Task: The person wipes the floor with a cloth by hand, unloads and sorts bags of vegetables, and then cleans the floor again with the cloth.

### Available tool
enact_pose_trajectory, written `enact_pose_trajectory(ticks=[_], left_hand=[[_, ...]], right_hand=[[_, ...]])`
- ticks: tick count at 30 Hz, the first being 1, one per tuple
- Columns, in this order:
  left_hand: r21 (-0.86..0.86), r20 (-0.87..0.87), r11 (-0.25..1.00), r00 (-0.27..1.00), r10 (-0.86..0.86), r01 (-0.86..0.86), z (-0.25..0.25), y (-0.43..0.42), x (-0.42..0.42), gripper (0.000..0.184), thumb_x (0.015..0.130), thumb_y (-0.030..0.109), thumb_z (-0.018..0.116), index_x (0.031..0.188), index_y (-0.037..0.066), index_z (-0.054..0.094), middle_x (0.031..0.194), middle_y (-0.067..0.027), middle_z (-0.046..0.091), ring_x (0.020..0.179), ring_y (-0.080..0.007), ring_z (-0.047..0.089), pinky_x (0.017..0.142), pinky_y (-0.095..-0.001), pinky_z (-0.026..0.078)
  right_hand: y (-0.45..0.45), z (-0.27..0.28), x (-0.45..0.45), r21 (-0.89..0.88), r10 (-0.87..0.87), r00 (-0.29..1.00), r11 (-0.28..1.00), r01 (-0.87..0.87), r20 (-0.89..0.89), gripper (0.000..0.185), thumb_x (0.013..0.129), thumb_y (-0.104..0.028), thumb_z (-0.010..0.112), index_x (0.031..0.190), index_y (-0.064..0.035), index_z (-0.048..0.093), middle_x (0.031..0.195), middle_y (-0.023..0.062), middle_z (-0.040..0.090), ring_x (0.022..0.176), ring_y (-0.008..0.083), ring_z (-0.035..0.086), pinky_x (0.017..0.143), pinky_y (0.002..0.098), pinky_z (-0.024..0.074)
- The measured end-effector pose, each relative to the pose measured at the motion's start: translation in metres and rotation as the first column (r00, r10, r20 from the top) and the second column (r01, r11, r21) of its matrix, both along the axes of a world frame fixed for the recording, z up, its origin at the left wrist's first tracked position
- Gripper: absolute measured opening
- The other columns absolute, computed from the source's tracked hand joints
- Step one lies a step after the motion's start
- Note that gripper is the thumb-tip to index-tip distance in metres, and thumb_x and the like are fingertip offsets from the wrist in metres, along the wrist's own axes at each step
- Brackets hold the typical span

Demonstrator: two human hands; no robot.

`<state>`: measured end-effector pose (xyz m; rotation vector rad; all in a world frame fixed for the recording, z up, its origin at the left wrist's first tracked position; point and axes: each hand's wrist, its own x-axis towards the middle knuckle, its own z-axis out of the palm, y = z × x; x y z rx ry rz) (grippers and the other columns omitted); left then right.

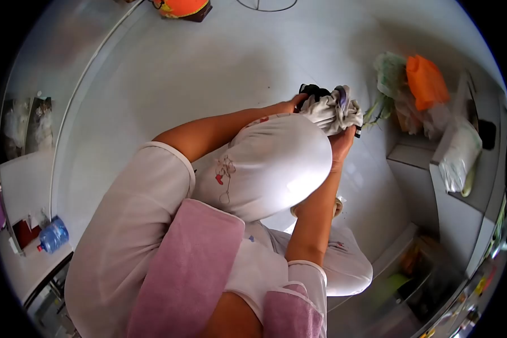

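A bunched grey-white cloth point(329, 112) with black and purplish parts is held out just past the person's raised knee. My left hand point(299, 102) grips its left side, near the black part. On the lower right side of the cloth is my right hand point(342, 145), its fingers closed round the edge. Both hands are partly hidden by the cloth and the knee. The knee is covered by white trousers point(265, 169) with small red prints. A pink towel point(188, 265) hangs over the person's front.
At the right are an orange bag point(426, 81), a pale green bag point(390, 74) and a grey shelf unit point(462, 219) with a plastic bag point(459, 160). A blue water bottle point(54, 235) lies at the lower left. An orange object point(180, 7) is at the top.
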<state>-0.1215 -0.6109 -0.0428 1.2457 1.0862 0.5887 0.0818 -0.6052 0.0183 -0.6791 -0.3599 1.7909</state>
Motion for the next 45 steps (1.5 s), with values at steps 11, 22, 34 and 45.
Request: enact_pose_trajectory(ticks=[11, 22, 34, 45], left_hand=[[-0.3, 0.05, 0.938, 0.979, 0.195, -0.172, -0.02, 0.033, -0.054, 0.053, 0.105, 0.051, 0.049, 0.134, 0.008, 0.06, 0.126, -0.0036, 0.064, 0.122, -0.014, 0.053, 0.111, -0.0339, 0.037], [-0.153, 0.001, 0.915, 0.926, 0.379, -0.374, -0.067, 0.073, -0.105, 0.061, 0.105, 0.052, 0.048, 0.146, 0.007, 0.051, 0.138, -0.0065, 0.06, 0.134, -0.0183, 0.05, 0.114, -0.0337, 0.036], [0.325, -0.816, 0.897, 0.391, 0.427, -0.301, -0.112, 0.096, -0.187, 0.06, 0.09, 0.047, 0.071, 0.139, 0.015, 0.056, 0.139, -0.0102, 0.046, 0.105, -0.0289, 0.065, 0.089, -0.0442, 0.054], [0.213, -0.917, 0.966, 0.312, 0.25, -0.148, -0.204, 0.077, -0.107, 0.089, 0.094, 0.053, 0.062, 0.161, 0.015, 0.018, 0.153, -0.0324, 0.019, 0.126, -0.0536, 0.048, 0.106, -0.0571, 0.044]], right_hand=[[0.071, -0.041, -0.023, -0.333, 0.081, 0.971, 0.943, -0.002, 0.224, 0.059, 0.102, -0.05, 0.044, 0.142, -0.0067, 0.049, 0.143, 0.0103, 0.053, 0.132, 0.0297, 0.051, 0.11, 0.0461, 0.0433], [0.106, -0.071, -0.063, -0.222, 0.011, 0.769, 0.96, 0.17, 0.639, 0.021, 0.1, -0.026, 0.054, 0.102, -0.0051, 0.056, 0.098, 0.007, 0.061, 0.084, 0.018, 0.059, 0.07, 0.0334, 0.049], [0.15, -0.184, -0.125, 0.189, -0.224, -0.056, 0.911, -0.366, 0.973, 0.05, 0.088, -0.025, 0.068, 0.124, 0.004, 0.052, 0.126, 0.0258, 0.057, 0.122, 0.0431, 0.052, 0.102, 0.0485, 0.0428], [0.186, -0.274, -0.2, -0.219, -0.369, -0.458, 0.533, -0.817, 0.809, 0.067, 0.095, -0.06, 0.052, 0.156, -0.0392, 0.034, 0.17, 0.0131, 0.009, 0.154, 0.0451, -0.002, 0.115, 0.0741, 0.004]])
